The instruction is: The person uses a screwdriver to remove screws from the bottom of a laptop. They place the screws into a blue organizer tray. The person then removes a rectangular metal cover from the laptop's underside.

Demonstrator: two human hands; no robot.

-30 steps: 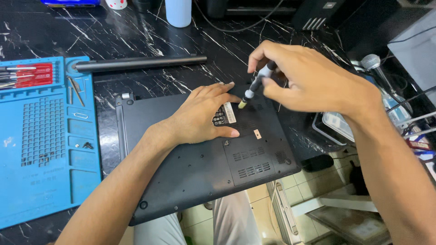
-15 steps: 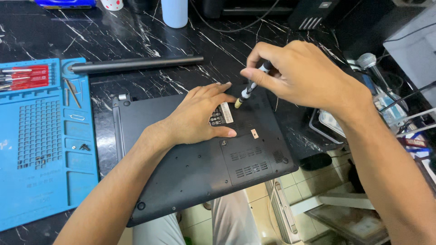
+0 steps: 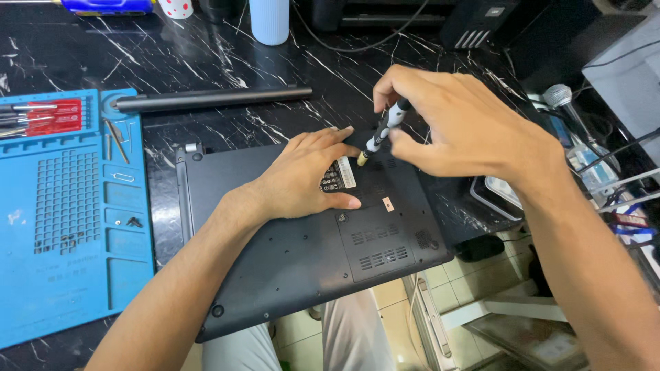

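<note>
Head view: the work surface is a black marble-patterned table (image 3: 206, 62) veined with white; a dark laptop (image 3: 295, 254) lies on it bottom side up, its near corner overhanging the table edge above pale floor tiles (image 3: 474, 302). The left hand (image 3: 306, 178) rests flat on the laptop's underside, fingers stretched out and together, holding nothing, the thumb beside a white label (image 3: 346, 172); the right hand (image 3: 460, 130) has its fingers curled and pinched around a small screwdriver (image 3: 381, 132), which tilts down so its tip meets the laptop just beyond the left fingertips. To the left lies a blue repair mat (image 3: 69, 227) with a grid of small cells, a red tool holder (image 3: 51, 115) at its far end; a long dark bar (image 3: 213, 98) lies on the table beyond the laptop; a pale blue cylinder (image 3: 269, 20) stands at the far edge; at the right, a microphone (image 3: 560, 96) and tangled cables (image 3: 619, 185) crowd the side of the table.
</note>
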